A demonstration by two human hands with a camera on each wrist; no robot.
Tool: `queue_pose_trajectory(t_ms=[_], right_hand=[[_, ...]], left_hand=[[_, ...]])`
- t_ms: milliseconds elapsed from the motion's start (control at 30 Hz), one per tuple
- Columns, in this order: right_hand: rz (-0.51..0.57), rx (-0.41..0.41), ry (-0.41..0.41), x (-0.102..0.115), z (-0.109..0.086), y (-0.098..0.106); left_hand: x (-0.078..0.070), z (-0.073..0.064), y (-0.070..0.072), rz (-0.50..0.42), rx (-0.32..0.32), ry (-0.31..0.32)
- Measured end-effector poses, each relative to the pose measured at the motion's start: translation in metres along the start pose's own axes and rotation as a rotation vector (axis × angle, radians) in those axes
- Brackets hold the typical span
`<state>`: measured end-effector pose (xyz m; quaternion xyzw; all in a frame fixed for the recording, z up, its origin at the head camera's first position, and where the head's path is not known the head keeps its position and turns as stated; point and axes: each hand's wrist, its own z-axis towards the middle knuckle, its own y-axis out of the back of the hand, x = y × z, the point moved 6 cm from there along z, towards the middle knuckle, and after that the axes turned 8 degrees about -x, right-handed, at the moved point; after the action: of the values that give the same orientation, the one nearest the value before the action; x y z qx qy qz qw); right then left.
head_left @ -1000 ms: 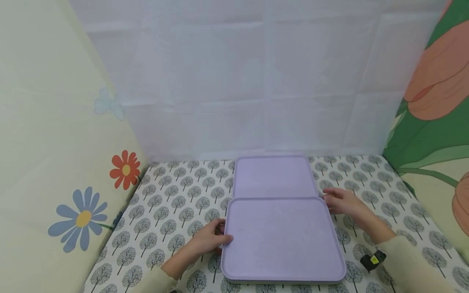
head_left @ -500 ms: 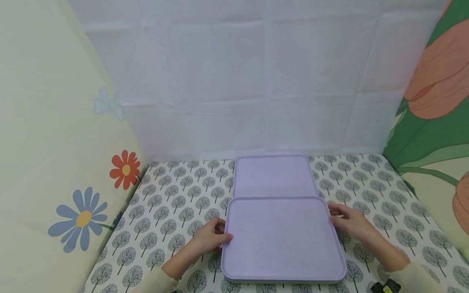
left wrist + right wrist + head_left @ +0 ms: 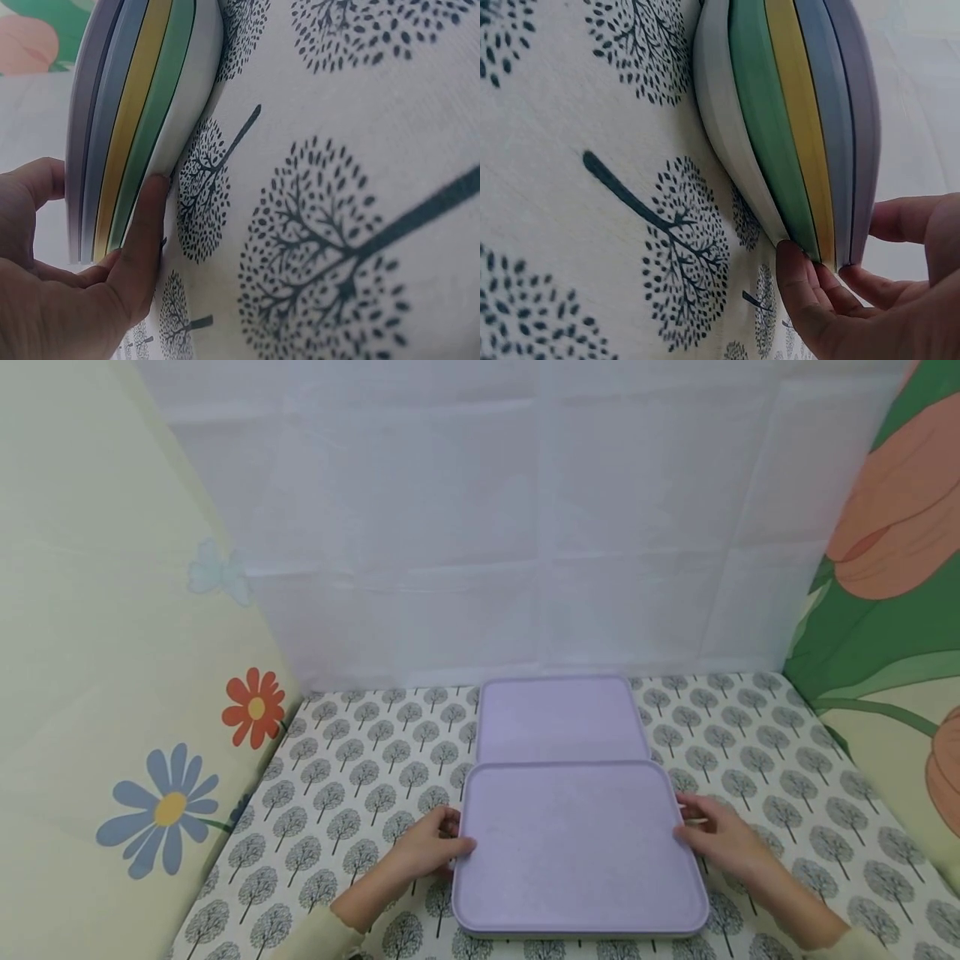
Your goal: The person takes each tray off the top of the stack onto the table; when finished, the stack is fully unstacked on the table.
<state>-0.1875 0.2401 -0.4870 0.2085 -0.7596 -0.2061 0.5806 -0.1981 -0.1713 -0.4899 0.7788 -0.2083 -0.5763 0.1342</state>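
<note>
A stack of shallow rimmed trays (image 3: 577, 847) lies near the front of the table, a purple one on top. From the sides, the wrist views show its layers: purple, blue, a yellow tray (image 3: 139, 97), a green tray (image 3: 757, 97) and white at the bottom. My left hand (image 3: 429, 845) holds the stack's left edge, thumb over the top rim and fingers along the side down to the white layer. On the opposite edge, my right hand (image 3: 720, 837) grips likewise, thumb at the purple rim and fingertips against the lower layers.
Directly behind the stack lies another purple tray (image 3: 562, 718), its near edge meeting or hidden by the stack. The tablecloth (image 3: 360, 777) has a tree print. A white curtain (image 3: 525, 527) closes the back, with flowered panels at left and right.
My right hand has come down along the right side, from the stack's back corner to the middle of its edge, and taken hold. My left hand and the trays stay in place.
</note>
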Motion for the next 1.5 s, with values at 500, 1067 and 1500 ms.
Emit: queue_pose_trajectory(t_ms=[500, 1067, 1500], right_hand=[[0.053, -0.031, 0.004, -0.005, -0.003, -0.008], [-0.023, -0.113, 0.043, 0.007, -0.012, 0.002], [0.302, 0.018, -0.124, 0.004, -0.011, 0.004]], left_hand=[[-0.001, 0.000, 0.001, 0.007, 0.003, 0.017], [0.003, 0.002, -0.002, -0.043, 0.059, 0.024], [0.006, 0.003, -0.002, -0.054, 0.070, 0.023]])
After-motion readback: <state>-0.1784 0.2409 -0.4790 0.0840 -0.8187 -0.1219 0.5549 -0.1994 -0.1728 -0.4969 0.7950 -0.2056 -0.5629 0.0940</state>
